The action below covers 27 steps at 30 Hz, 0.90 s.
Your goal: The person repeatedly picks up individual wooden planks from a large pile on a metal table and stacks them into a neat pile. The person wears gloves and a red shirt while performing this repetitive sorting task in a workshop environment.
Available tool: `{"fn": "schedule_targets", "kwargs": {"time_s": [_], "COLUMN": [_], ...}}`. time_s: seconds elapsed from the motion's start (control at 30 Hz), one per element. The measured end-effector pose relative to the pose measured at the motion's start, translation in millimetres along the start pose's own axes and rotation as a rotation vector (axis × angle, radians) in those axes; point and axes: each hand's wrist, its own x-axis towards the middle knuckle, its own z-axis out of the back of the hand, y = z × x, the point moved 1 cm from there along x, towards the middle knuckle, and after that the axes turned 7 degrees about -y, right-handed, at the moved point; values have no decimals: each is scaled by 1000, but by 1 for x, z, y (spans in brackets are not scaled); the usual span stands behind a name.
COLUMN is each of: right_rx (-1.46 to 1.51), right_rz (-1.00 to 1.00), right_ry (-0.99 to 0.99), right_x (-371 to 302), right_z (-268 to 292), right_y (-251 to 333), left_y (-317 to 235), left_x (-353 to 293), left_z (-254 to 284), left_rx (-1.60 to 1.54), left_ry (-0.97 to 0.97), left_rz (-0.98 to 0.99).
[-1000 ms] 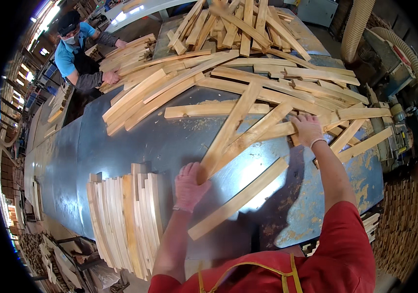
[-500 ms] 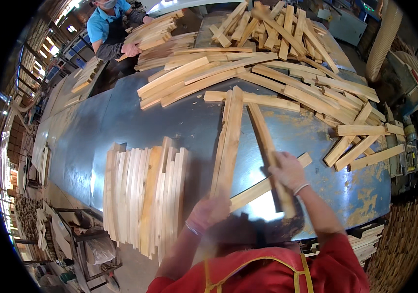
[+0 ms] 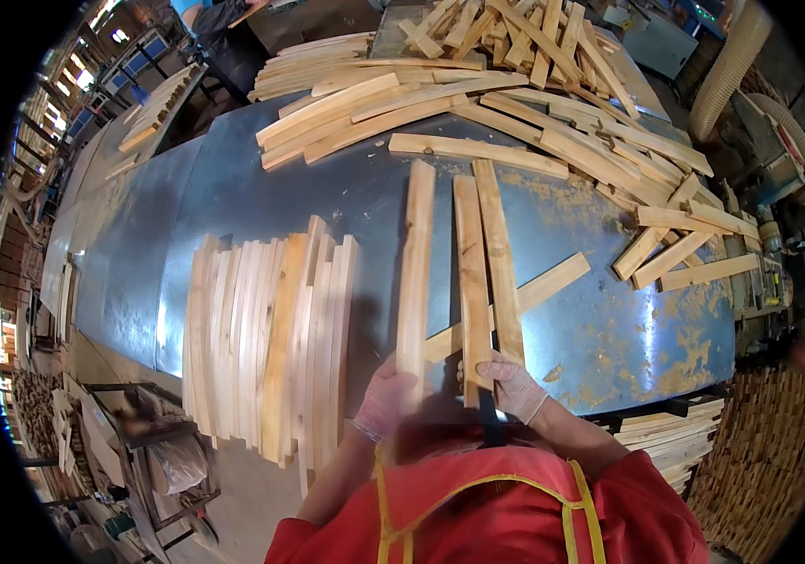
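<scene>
Both hands [image 3: 515, 387], fingers curled, grip wooden slats [image 3: 415, 268], long axes pointing roughly forward.

A ribbed hose [image 3: 733, 66] and a cabinet [image 3: 658, 47] are far right, a co-worker [image 3: 227, 39] far left, a dark cart [image 3: 151, 439] near left.

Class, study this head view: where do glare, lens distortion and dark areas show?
Head view: white glare on the smooth blue-grey tabletop, notably right of the three long tan wooden boards at centre; head view: fisheye distortion bows the long pale wooden boards on its far side; head view: black corners frame the scene.
</scene>
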Motion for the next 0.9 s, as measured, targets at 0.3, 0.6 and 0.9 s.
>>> {"fn": "schedule_targets", "kwargs": {"time_s": [0.3, 0.6, 0.9], "right_rx": [96, -247, -865], "right_rz": [107, 217, 446], "right_ry": [31, -235, -331], "right_x": [-15, -32, 10], "right_z": [29, 45, -4], "right_y": [15, 62, 86], "left_y": [16, -170, -22], "left_x": [21, 146, 135], "left_z": [-35, -204, -160], "left_rx": [979, 444, 499], "left_ry": [-417, -57, -337], "left_rz": [-233, -894, -192]}}
